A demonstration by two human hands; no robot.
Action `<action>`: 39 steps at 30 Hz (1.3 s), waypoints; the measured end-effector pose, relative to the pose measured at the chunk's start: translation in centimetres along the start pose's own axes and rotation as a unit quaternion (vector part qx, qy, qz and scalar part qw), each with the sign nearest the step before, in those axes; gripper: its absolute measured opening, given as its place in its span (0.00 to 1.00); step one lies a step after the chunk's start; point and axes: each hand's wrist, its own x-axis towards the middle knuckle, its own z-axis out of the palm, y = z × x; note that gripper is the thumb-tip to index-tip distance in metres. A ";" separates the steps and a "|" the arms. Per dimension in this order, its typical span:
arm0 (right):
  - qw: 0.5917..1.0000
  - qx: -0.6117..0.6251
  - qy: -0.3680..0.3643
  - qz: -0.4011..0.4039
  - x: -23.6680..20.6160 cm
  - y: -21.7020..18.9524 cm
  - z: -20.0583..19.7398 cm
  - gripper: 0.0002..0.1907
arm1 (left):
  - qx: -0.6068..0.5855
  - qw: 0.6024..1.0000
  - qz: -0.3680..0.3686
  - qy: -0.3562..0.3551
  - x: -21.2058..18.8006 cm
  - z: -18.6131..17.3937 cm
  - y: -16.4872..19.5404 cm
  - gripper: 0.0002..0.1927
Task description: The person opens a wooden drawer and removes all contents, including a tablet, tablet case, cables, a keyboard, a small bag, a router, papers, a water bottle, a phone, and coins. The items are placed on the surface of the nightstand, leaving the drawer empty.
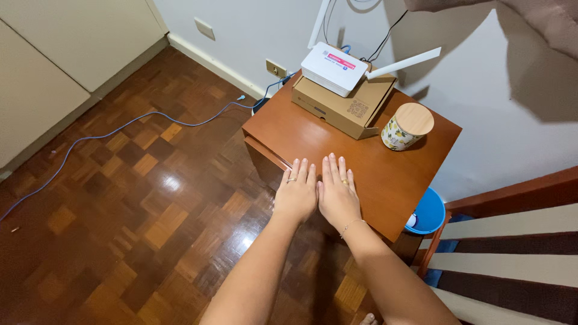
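Observation:
My left hand and my right hand lie flat, palms down and side by side, on the near edge of a small brown wooden table. Both hold nothing; the fingers are straight and close together. Each hand wears a ring, and a thin bracelet circles my right wrist. Farther back on the table stands a round floral canister with a wooden lid. Behind it to the left a white router with antennas rests on a cardboard box.
A blue cable runs across the parquet floor toward a wall socket. A blue bin sits low at the table's right. A striped bed edge with a wooden frame fills the right side. Pale cupboard doors stand at the far left.

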 end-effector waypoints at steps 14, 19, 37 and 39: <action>0.999 -0.020 0.028 -0.013 0.0 0.6 0.3 0.33 | -0.007 1.000 0.012 0.010 0.3 -0.8 0.4 0.29; 1.000 -0.003 0.029 -0.010 0.1 0.7 0.6 0.33 | -0.065 0.997 -0.027 0.043 -0.5 -1.6 0.5 0.24; 0.998 -0.026 -0.014 -0.054 1.6 5.8 7.7 0.27 | -0.779 0.440 -0.433 0.109 2.8 22.6 -2.7 0.21; 0.998 -0.035 -0.024 -0.043 1.5 6.6 7.3 0.27 | -0.813 0.385 -0.423 0.110 3.1 22.8 -3.0 0.20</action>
